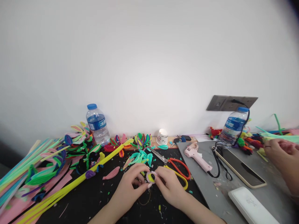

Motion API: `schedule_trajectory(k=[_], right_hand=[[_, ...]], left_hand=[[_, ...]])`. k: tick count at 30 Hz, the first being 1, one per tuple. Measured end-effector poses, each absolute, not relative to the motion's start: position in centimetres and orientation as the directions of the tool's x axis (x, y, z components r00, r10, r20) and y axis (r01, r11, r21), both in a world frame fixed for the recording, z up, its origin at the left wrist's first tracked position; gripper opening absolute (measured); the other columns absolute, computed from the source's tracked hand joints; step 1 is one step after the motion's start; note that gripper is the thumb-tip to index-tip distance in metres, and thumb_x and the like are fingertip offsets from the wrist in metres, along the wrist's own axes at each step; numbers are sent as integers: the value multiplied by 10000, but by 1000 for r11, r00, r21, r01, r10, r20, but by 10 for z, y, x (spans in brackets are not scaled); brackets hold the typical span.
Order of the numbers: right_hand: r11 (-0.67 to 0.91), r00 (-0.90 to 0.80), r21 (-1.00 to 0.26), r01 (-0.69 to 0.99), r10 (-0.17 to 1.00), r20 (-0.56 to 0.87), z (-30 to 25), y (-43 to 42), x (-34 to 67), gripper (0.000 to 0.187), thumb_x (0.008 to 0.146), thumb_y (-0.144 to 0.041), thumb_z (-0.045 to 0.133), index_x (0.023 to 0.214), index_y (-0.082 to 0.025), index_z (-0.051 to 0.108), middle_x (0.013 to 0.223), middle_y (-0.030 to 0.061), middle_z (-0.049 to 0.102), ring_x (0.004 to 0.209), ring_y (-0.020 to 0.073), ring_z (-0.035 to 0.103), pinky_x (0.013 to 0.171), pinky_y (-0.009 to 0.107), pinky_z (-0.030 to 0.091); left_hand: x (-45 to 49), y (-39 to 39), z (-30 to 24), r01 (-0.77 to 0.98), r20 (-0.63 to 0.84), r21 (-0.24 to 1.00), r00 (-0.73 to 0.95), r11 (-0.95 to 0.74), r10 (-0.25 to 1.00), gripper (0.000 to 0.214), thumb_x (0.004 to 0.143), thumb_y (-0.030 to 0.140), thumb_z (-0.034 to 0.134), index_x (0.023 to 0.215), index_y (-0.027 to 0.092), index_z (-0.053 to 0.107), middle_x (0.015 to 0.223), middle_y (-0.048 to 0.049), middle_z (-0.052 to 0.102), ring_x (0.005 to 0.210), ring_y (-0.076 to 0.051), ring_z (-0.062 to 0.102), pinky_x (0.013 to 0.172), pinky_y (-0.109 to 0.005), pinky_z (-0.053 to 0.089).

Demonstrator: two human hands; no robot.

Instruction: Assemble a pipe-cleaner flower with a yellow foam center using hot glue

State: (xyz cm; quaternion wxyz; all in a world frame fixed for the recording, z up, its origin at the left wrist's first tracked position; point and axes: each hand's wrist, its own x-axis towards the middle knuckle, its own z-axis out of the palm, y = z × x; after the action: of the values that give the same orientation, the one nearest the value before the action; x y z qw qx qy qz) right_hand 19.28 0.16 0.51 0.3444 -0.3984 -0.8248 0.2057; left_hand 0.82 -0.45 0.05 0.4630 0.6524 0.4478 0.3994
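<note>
Just above the black work mat (93, 199), both my hands meet around a small round piece (151, 178) in yellow, black and pale lilac. It looks like coiled pipe cleaner, though its exact form is partly covered by fingers. My left hand (132, 185) pinches it from the left between thumb and fingers. From the other side, my right hand (170, 189) also has its fingertips closed on it. Scissors (163, 159) with an orange handle loop lie behind my right hand, a yellow loop beside them. Turquoise pipe-cleaner loops (141, 157) and a pink one (111, 173) lie beyond.
Yellow pipe cleaners (77, 183) run diagonally across the left side. A water bottle (97, 124) and a paper cup (162, 137) stand by the wall. Right are a pink glue gun (198, 157), a phone (240, 166), a white power bank (252, 205) and another person's hand (282, 158).
</note>
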Motion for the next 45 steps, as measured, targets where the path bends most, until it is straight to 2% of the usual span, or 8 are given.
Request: schedule_trajectory(k=[30,45], right_hand=[[575,-448,-651,495,811,376,-2,4,193,281,931,-215,386,658,-212,320,620,-24,425,567,125,409,537,233,291],[572,-442,-663,483,813,379,-1,5,193,279,923,-199,392,655,-209,312,617,-27,416,563,119,400,538,230,285]], left_hand=[[7,-7,4,259,97,949,310,-182,946,198,765,215,638,962,220,628,1102,-51,584,692,-125,589,602,-224,507],[8,-5,0,250,69,956,325,-157,943,274,748,169,626,1015,224,597,1127,-54,564,708,-123,599,605,-228,507]])
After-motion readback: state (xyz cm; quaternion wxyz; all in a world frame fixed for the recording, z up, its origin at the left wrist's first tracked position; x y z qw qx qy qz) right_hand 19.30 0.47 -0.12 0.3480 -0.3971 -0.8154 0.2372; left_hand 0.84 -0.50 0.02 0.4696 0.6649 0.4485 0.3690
